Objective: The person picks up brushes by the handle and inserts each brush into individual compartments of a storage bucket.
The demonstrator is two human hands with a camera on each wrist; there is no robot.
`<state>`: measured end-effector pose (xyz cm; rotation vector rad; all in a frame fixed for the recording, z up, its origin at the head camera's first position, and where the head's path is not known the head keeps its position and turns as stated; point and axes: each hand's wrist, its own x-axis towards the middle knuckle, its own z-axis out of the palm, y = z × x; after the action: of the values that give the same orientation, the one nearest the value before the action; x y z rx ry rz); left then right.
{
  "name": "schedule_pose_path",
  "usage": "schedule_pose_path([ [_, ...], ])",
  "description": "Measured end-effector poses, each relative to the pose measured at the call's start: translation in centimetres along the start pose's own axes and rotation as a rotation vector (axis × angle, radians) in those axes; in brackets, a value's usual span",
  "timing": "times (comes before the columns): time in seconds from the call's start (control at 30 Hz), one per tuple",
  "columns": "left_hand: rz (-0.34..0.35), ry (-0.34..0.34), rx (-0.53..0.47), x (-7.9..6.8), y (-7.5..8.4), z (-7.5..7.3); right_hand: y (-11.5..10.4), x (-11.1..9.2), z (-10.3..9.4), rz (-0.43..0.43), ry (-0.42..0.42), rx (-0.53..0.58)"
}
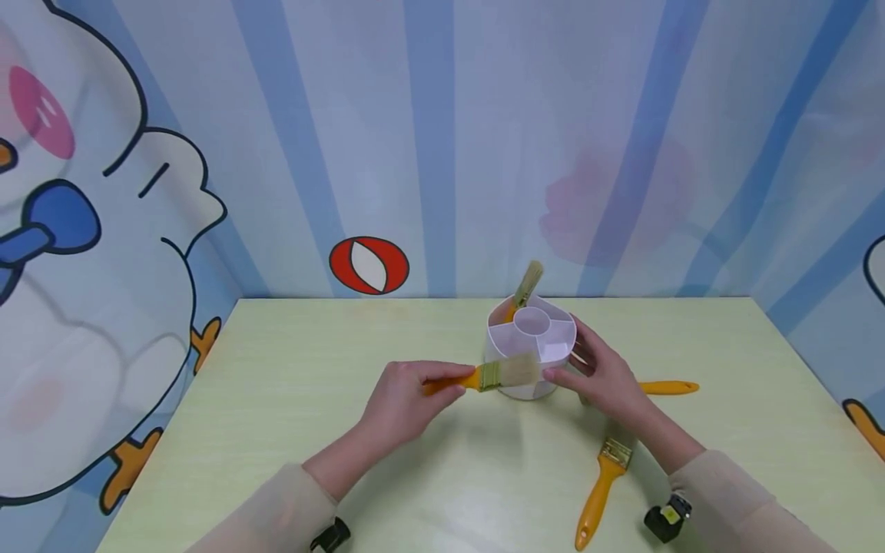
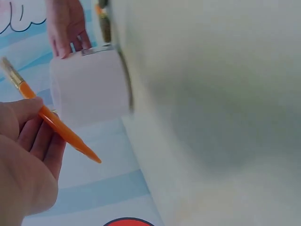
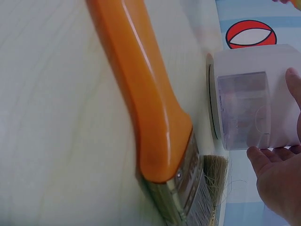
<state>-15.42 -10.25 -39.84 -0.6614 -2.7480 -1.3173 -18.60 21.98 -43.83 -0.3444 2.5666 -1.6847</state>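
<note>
My left hand (image 1: 401,399) pinches a paintbrush (image 1: 489,376) by its orange handle, its pale bristles pointing right, in front of a white round desk organizer (image 1: 528,392). In the left wrist view the paintbrush (image 2: 59,126) lies between thumb and fingers. My right hand (image 1: 608,376) holds the organizer's right side, thumb at the front and fingers behind. Divided compartments ring the organizer's central round cup. A second paintbrush (image 1: 528,284) stands bristles up in the back left compartment. The right wrist view shows a clear panel (image 3: 243,110) on the organizer's side.
Below my right forearm, a paintbrush (image 1: 603,484) with an orange handle lies on the pale table (image 1: 276,430). Another brush handle (image 1: 669,388) sticks out to the right behind my right wrist. A printed cloth backdrop (image 1: 429,153) rises at the table's far edge.
</note>
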Motion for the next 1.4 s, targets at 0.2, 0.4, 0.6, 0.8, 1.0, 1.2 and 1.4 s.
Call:
schedule_pose_path([
  [0.2, -0.052, 0.061, -0.194, 2.3, 1.7, -0.2, 0.2, 0.0, 0.0, 0.009, -0.001, 0.010],
  [0.4, -0.096, 0.089, -0.351, 4.9, 3.5, 0.1, 0.2, 0.0, 0.1, 0.015, -0.001, 0.008],
  [0.6, -0.102, 0.099, -0.432, 7.3, 5.3, 0.9, 0.3, -0.1, 0.1, 0.024, 0.003, 0.012],
  [0.8, -0.113, 0.122, -0.476, 9.3, 6.7, 1.7, 0.4, 0.0, 0.1, 0.022, 0.002, 0.005],
  [1.0, -0.110, 0.147, -0.473, 10.9, 7.9, 2.4, 0.2, 0.0, 0.1, 0.017, 0.001, 0.007],
  [1.2, -0.110, 0.182, -0.501, 12.0, 8.7, 3.2, 0.1, 0.0, 0.1, 0.013, 0.007, 0.008],
  [1.4, -0.134, 0.205, -0.518, 12.9, 8.8, 4.1, 0.1, 0.0, 0.1, 0.025, 0.008, 0.007],
])
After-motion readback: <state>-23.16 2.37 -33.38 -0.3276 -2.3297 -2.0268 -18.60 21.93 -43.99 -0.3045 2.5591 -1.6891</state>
